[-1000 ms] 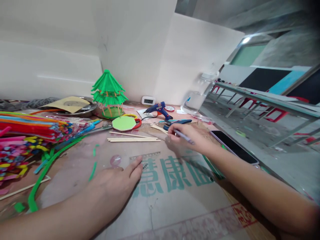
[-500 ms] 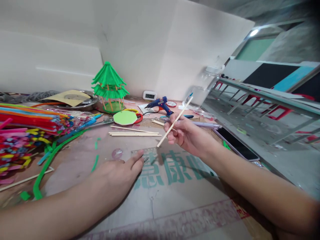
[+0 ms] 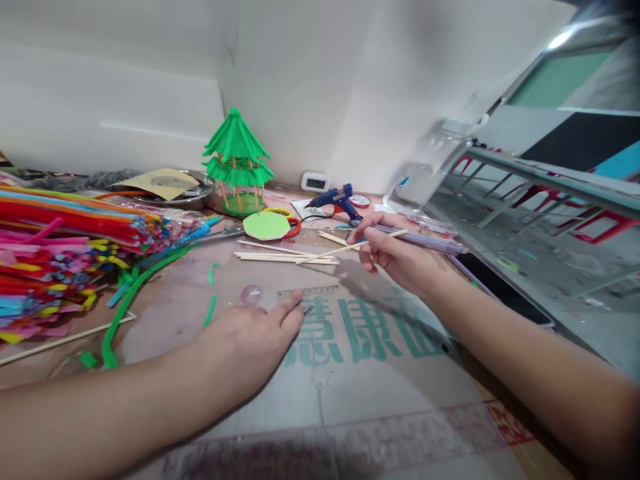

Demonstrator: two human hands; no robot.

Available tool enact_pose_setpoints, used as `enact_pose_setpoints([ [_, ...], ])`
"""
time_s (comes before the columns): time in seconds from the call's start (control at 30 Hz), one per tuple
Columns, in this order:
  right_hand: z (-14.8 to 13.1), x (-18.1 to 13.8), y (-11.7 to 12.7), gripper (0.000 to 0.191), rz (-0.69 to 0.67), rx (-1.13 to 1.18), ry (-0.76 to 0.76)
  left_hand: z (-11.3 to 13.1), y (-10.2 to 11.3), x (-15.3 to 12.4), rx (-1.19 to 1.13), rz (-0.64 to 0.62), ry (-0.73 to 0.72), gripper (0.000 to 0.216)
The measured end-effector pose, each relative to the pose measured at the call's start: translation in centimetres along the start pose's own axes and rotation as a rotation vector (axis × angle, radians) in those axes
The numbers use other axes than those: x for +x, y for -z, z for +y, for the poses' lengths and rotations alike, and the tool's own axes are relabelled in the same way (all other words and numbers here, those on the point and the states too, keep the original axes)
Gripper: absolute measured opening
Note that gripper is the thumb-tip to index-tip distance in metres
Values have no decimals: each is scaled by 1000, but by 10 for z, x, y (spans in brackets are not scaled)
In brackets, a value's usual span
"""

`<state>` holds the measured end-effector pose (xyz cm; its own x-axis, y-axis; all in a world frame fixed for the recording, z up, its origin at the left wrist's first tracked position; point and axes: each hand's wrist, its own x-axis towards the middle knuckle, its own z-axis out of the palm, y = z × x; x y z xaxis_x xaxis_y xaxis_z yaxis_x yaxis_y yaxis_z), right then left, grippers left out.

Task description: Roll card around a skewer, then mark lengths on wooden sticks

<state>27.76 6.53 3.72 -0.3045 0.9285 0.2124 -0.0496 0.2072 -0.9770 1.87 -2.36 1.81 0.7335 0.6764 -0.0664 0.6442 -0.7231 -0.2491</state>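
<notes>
My right hand pinches a thin wooden stick between thumb and fingers. The stick's far end reaches over a small row of similar wooden sticks on the table; whether it touches them I cannot tell. My left hand lies on the plastic-covered tabletop with its index finger stretched out onto a short clear ruler; its other fingers are partly hidden. Beyond the sticks lies a light green octagonal piece on red and yellow scissors. A green two-tiered pavilion model stands behind it.
Bundles of coloured pipe cleaners fill the left side. A blue glue gun, a white timer and a clear jug stand at the back. At the right edge lies a phone. A metal dish sits back left.
My right hand has lowered the stick from a raised slant to nearly level over the row of sticks. My left hand keeps its finger on the ruler. The view has shifted slightly.
</notes>
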Motion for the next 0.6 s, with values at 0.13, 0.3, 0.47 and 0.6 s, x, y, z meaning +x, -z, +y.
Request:
enact_pose_setpoints([
  [0.13,4,8,28,38,37,-246,43,0,2,2,-3,-45,2,70],
  [0.3,-7,11,59,58,-154,-775,67,0,0,2,-46,-46,11,70],
  [0.47,-24,7,54,55,-161,-1040,136,0,-1,1,-44,-84,7,72],
  [0.6,-36,0,35,44,-178,-1155,146,0,1,3,2,-120,17,73],
])
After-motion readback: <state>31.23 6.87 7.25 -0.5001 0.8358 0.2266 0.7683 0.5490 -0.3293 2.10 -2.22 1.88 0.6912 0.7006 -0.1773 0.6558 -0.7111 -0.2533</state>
